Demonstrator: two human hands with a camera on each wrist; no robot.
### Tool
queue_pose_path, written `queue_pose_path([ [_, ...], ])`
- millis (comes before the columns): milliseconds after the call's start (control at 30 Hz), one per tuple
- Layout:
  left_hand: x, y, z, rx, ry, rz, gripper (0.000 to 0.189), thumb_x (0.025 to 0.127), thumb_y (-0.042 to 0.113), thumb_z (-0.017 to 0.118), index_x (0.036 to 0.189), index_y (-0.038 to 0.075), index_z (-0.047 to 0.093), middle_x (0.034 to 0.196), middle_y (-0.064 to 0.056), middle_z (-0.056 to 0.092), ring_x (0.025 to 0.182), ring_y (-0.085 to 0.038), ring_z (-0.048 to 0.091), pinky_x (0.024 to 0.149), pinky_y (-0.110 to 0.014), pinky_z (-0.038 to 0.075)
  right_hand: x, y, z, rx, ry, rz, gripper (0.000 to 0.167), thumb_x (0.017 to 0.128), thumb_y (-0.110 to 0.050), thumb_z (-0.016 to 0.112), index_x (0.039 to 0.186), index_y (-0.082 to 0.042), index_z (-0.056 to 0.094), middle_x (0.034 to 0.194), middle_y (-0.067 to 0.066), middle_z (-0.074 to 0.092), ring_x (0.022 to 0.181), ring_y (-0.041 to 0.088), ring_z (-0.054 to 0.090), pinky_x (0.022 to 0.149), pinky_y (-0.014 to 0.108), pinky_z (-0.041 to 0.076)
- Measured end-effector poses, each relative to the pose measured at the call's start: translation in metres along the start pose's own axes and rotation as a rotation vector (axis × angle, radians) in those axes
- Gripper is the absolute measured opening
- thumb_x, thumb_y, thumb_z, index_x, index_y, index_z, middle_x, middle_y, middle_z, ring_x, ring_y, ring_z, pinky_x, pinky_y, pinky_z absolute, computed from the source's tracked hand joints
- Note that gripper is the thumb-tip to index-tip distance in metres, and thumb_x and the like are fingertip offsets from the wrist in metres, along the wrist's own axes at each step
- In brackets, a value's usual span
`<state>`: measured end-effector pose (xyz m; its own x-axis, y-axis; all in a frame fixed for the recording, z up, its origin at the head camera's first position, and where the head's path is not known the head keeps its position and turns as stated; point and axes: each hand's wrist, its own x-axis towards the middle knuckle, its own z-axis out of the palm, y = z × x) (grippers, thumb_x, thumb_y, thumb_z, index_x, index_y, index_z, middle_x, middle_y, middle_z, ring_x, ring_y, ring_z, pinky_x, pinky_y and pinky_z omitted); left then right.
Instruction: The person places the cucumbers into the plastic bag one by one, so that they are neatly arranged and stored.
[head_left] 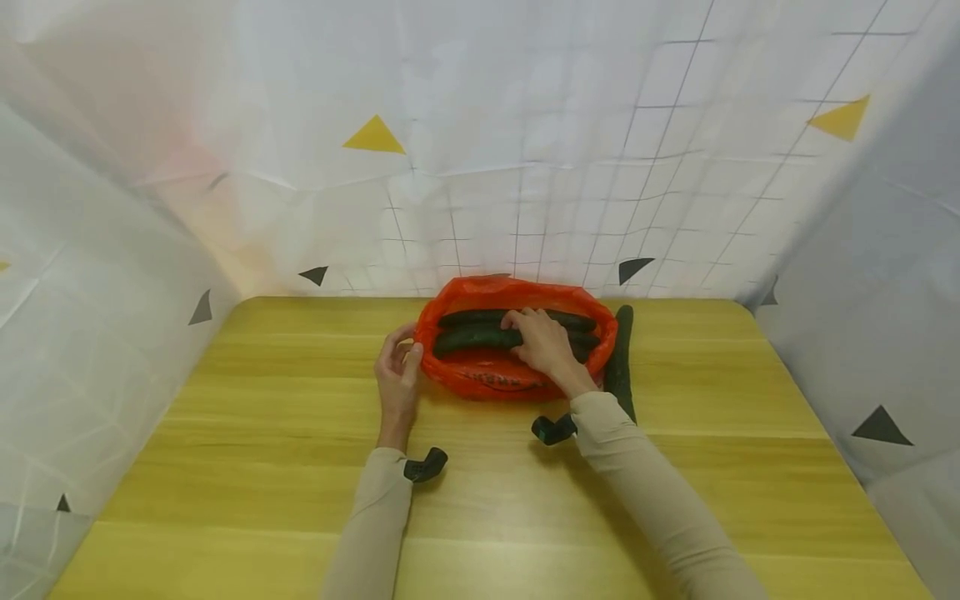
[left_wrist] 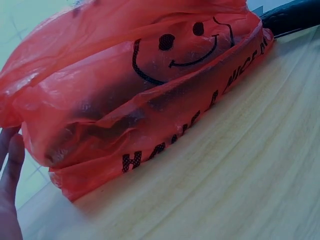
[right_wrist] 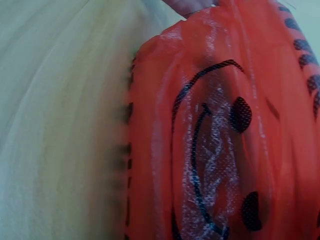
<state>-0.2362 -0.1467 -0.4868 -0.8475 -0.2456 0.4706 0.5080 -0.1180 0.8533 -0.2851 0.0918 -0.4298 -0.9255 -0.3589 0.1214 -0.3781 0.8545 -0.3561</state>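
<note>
A red plastic bag (head_left: 480, 387) lies on the table with its mouth open toward me, a smiley face printed on its side. Dark green cucumbers lie lengthwise inside, a back cucumber (head_left: 468, 317) and a front cucumber (head_left: 468, 337) among them. My right hand (head_left: 546, 342) reaches into the mouth, thumb and fingers curled over the front cucumber. At the bag's left end, my left hand (head_left: 397, 375) holds the rim between thumb and fingers. In the left wrist view, the left thumb (left_wrist: 14, 160) is up against the red plastic.
Another cucumber (head_left: 621, 358) lies on the wooden table (head_left: 300, 400) just right of the bag, partly behind the right sleeve. Behind the table hangs a white sheet (head_left: 487, 125) with grid lines. Small black wrist cameras (head_left: 426, 465) sit on both wrists.
</note>
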Motion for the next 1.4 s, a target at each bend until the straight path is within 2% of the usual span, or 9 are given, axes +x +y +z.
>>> queue_pose_path([
  [133, -0.001, 0.010, 0.004, 0.017, -0.009, 0.002, 0.033, 0.091, -0.002, 0.055, 0.123, -0.011, 0.053, 0.121, -0.029, 0.055, 0.094, -0.048, 0.050, 0.081, -0.019, 0.050, -0.001, 0.001, 0.002, -0.010, -0.014, 0.009, 0.038, 0.080, -0.013, 0.074, 0.115, -0.020, 0.060, 0.115, 0.006, 0.059, 0.106, 0.028, 0.053, 0.080, 0.048, 0.051],
  [267, -0.001, 0.016, 0.007, 0.033, -0.009, -0.002, 0.033, 0.091, -0.002, 0.055, 0.122, -0.011, 0.053, 0.121, -0.029, 0.055, 0.093, -0.043, 0.052, 0.082, -0.019, 0.050, -0.002, 0.003, 0.003, -0.023, -0.019, 0.019, 0.037, 0.080, -0.013, 0.074, 0.115, -0.019, 0.062, 0.116, 0.008, 0.055, 0.107, 0.030, 0.053, 0.080, 0.049, 0.051],
  [400, -0.001, 0.016, 0.008, 0.031, -0.012, -0.011, 0.033, 0.091, -0.001, 0.056, 0.123, -0.010, 0.053, 0.121, -0.027, 0.056, 0.092, -0.038, 0.054, 0.081, -0.019, 0.051, -0.003, 0.004, 0.005, -0.030, -0.019, 0.020, 0.037, 0.080, -0.015, 0.075, 0.114, -0.018, 0.062, 0.117, 0.010, 0.054, 0.109, 0.031, 0.052, 0.081, 0.050, 0.050],
  [700, -0.003, 0.016, 0.009, 0.035, -0.029, -0.026, 0.033, 0.091, -0.001, 0.056, 0.122, -0.011, 0.052, 0.121, -0.029, 0.054, 0.092, -0.038, 0.054, 0.081, -0.019, 0.050, -0.009, 0.006, 0.008, 0.003, -0.023, 0.019, 0.035, 0.083, -0.017, 0.072, 0.115, -0.015, 0.061, 0.118, 0.010, 0.054, 0.108, 0.030, 0.052, 0.081, 0.047, 0.051],
  [900, -0.005, 0.016, 0.009, 0.052, -0.030, -0.037, 0.033, 0.091, 0.000, 0.056, 0.123, -0.010, 0.052, 0.121, -0.029, 0.054, 0.092, -0.030, 0.056, 0.082, -0.018, 0.050, -0.014, 0.006, 0.008, 0.028, -0.032, 0.025, 0.031, 0.086, -0.022, 0.068, 0.116, -0.015, 0.061, 0.119, 0.010, 0.054, 0.110, 0.029, 0.053, 0.083, 0.047, 0.051],
  [1033, -0.005, 0.016, 0.009, 0.057, -0.039, -0.044, 0.034, 0.092, 0.001, 0.056, 0.124, -0.009, 0.052, 0.122, -0.028, 0.054, 0.093, -0.028, 0.056, 0.083, -0.018, 0.050, -0.019, 0.006, 0.004, 0.051, 0.005, 0.013, 0.028, 0.088, -0.024, 0.066, 0.114, -0.015, 0.062, 0.115, 0.008, 0.056, 0.108, 0.028, 0.054, 0.082, 0.047, 0.051],
  [1233, -0.003, 0.019, 0.008, 0.063, -0.037, -0.046, 0.034, 0.092, 0.003, 0.056, 0.124, -0.008, 0.053, 0.122, -0.027, 0.055, 0.093, -0.026, 0.057, 0.082, -0.018, 0.050, -0.027, 0.007, -0.007, 0.127, 0.123, -0.002, 0.022, 0.090, -0.024, 0.063, 0.111, -0.016, 0.062, 0.107, 0.004, 0.058, 0.105, 0.026, 0.056, 0.083, 0.047, 0.050],
  [1400, -0.003, 0.020, 0.006, 0.057, -0.033, -0.039, 0.034, 0.092, 0.001, 0.056, 0.123, -0.010, 0.052, 0.119, -0.029, 0.054, 0.090, -0.025, 0.058, 0.081, -0.017, 0.050, -0.036, 0.011, -0.017, 0.187, 0.170, -0.001, 0.026, 0.091, -0.023, 0.061, 0.116, -0.015, 0.059, 0.107, 0.004, 0.059, 0.101, 0.024, 0.058, 0.082, 0.045, 0.050],
])
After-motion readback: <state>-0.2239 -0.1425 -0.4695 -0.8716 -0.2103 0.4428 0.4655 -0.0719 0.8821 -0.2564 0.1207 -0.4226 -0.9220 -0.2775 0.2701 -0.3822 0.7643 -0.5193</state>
